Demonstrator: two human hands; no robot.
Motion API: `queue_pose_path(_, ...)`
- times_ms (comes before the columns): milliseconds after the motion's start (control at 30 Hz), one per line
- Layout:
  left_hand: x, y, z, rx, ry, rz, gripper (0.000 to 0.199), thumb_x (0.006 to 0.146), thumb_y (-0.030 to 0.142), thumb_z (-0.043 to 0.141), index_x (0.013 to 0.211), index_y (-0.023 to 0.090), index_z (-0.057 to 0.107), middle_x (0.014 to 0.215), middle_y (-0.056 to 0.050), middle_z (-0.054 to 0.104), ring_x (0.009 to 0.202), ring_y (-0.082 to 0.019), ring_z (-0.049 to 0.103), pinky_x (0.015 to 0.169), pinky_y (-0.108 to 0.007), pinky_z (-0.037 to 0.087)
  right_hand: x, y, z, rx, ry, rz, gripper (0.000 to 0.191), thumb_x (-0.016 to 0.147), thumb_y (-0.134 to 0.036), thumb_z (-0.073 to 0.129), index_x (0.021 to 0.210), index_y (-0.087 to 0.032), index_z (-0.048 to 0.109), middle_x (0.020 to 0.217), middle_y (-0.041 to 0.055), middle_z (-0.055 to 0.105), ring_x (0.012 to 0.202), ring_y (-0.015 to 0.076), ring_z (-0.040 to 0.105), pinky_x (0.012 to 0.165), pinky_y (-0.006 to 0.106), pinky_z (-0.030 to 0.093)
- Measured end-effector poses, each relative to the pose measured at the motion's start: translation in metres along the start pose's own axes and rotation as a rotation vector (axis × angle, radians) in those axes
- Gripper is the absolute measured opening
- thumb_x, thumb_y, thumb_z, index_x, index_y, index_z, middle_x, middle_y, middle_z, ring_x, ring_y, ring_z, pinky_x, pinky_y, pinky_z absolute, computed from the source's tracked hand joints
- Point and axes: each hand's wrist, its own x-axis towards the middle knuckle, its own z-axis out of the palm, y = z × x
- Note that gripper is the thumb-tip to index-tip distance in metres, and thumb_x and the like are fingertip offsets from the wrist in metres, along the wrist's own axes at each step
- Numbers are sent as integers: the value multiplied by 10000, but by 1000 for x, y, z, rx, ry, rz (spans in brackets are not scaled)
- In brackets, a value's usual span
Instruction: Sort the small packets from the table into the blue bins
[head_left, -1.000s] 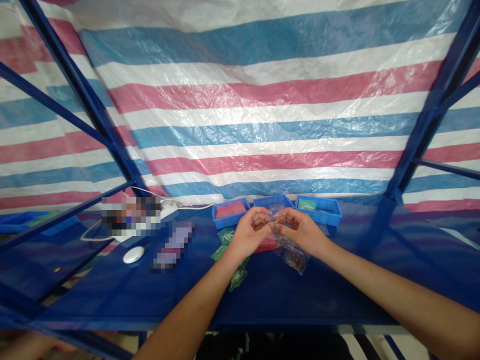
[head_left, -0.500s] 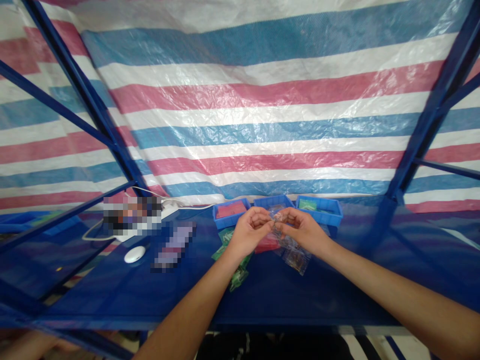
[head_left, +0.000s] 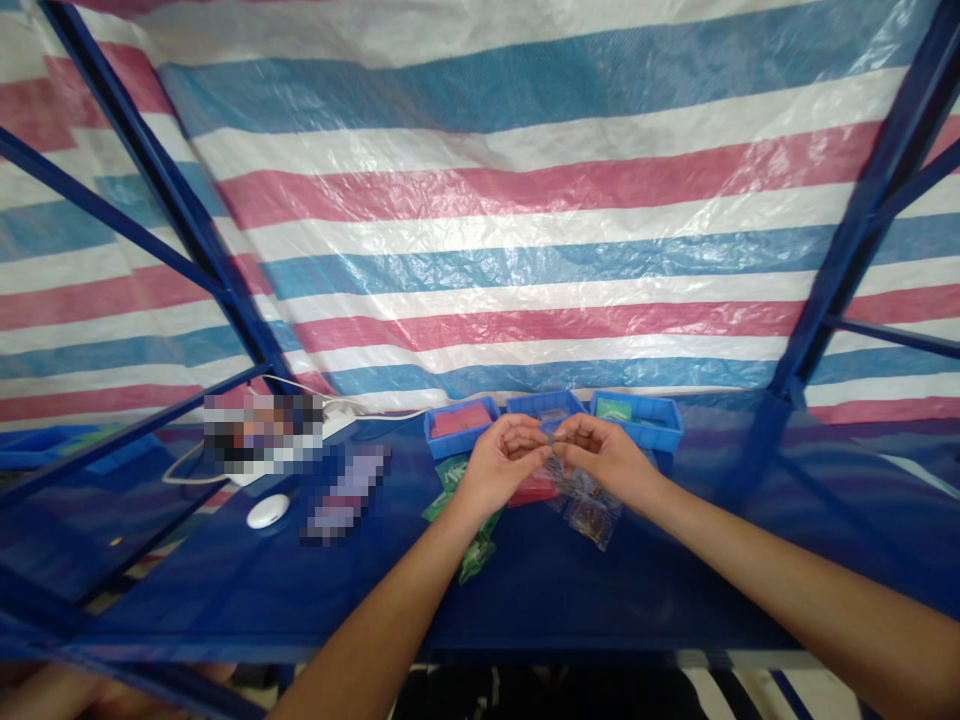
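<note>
My left hand (head_left: 501,462) and my right hand (head_left: 609,458) meet over the blue table, fingertips pinched close together. Between them is a clear plastic bag (head_left: 553,428), partly hidden by the fingers; its contents are too small to make out. Below my right hand lie several clear bags (head_left: 594,518) with small dark items inside. Green packets (head_left: 477,555) are spread beneath my left wrist. A red packet (head_left: 534,488) rests between the two groups, partly covered by my left hand.
Behind my hands stand a blue bin with red packets (head_left: 459,420), a middle blue bin (head_left: 525,404) and a blue bin with green packets (head_left: 660,428). A white round object (head_left: 268,511) and a white cable (head_left: 390,415) lie left. Blue metal posts (head_left: 840,260) frame the table.
Both hands stay nearly in place, with only slight finger movement at the bag. At the lower left, another person's arm has shifted a little.
</note>
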Motion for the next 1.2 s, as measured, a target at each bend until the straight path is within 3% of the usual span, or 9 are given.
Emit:
queue_pose_path(133, -6, 10, 3, 374, 57, 121, 258, 835, 293, 774, 1039, 191, 655, 1033, -75, 690, 922, -187, 668, 800, -294, 547, 4, 9, -6, -9, 66, 4, 208, 795, -347, 742, 889, -239, 593, 755, -33, 617, 587, 138, 573, 560, 290, 511)
queue_pose_path(200, -10, 17, 6, 563, 3, 218, 164, 882, 295, 719, 1014, 198, 702, 1041, -81, 682, 928, -195, 660, 814, -307, 548, 5, 12, -7, -27, 88, 13, 198, 795, -329, 741, 880, -239, 585, 755, -30, 612, 590, 141, 569, 537, 283, 505)
queue_pose_path(267, -13, 21, 8, 617, -39, 272, 199, 891, 281, 704, 1076, 209, 718, 1077, -89, 683, 960, -206, 667, 859, -323, 558, 5, 13, -6, -29, 82, 13, 198, 806, -327, 744, 876, -237, 582, 766, -25, 615, 596, 139, 572, 527, 276, 504)
queue_pose_path(433, -13, 15, 9, 531, -61, 196, 357, 858, 285, 746, 1204, 211, 692, 1108, -93, 720, 990, -221, 716, 936, -353, 582, 1, 5, 0, -18, 11, -5, 235, 841, -393, 762, 940, -224, 633, 883, 16, 684, 754, 177, 655, 628, 298, 568)
queue_pose_path(567, -10, 8, 3, 450, -6, 116, 310, 876, 322, 731, 1155, 191, 701, 1099, -97, 760, 1002, -235, 738, 932, -360, 591, -2, -1, 3, -37, -44, -10, 259, 886, -447, 716, 1009, -221, 686, 991, 47, 724, 858, 202, 678, 726, 331, 593)
queue_pose_path(800, -5, -1, 0, 297, 42, 55, 224, 901, 348, 701, 1036, 171, 728, 1002, -86, 786, 936, -230, 748, 892, -347, 584, 1, 3, -3, -116, 32, -47, 247, 893, -457, 707, 960, -221, 678, 850, 20, 696, 721, 171, 640, 646, 307, 565)
queue_pose_path(1033, -3, -2, -3, 207, 38, 2, 286, 851, 352, 764, 1055, 159, 707, 1024, -94, 780, 944, -218, 742, 892, -326, 567, 1, 7, 0, -86, -21, 22, 345, 830, -462, 781, 1074, -235, 692, 959, 46, 723, 854, 212, 669, 657, 320, 587)
queue_pose_path(1200, -4, -1, -4, 128, 0, 4, 344, 865, 324, 758, 1147, 179, 625, 937, -51, 759, 877, -178, 730, 847, -292, 555, 1, 4, -2, -103, -25, 19, 323, 803, -464, 802, 1021, -230, 755, 1013, 59, 750, 862, 215, 673, 659, 312, 569)
